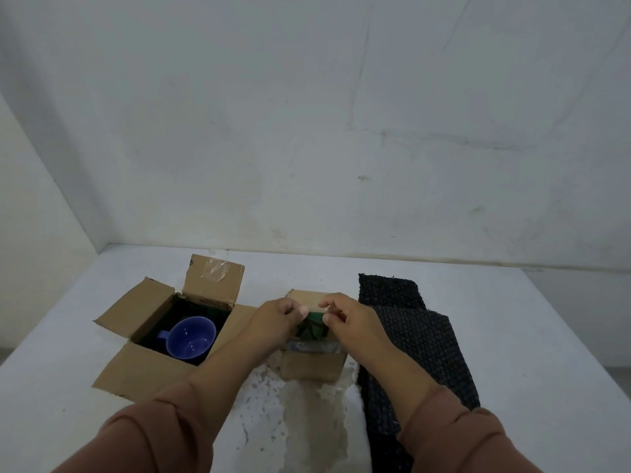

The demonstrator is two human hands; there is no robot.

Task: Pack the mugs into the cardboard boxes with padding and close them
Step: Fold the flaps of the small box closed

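Box, larger (143, 322): cardboard, toward the left edge of the desk (512, 319), four flaps spread open, dark lining inside.

Mug, blue (191, 337): sits in that lining, mouth showing, handle to the left, nothing laid over it. Probably glazed ceramic, so weighty, slick and brittle; best taken by the handle or round the body.

Left hand (278, 319): fingers curled, thumb pinching at the left of the smaller box's opening. Whether it grips flap or green filling cannot be told.

Box, smaller (312, 363): mid-desk, between both hands, far flap raised, something green inside; no mug visible in it. Cardboard looks light and stiff and likely bends only at the creases; hold flaps by their free edges.

Right hand (345, 317): fingertips pinching at the right of the same opening.

Padding, dark bubble sheets (420, 336): just beside the smaller box, running toward the front edge. Likely soft, light and springy; may be gripped anywhere.
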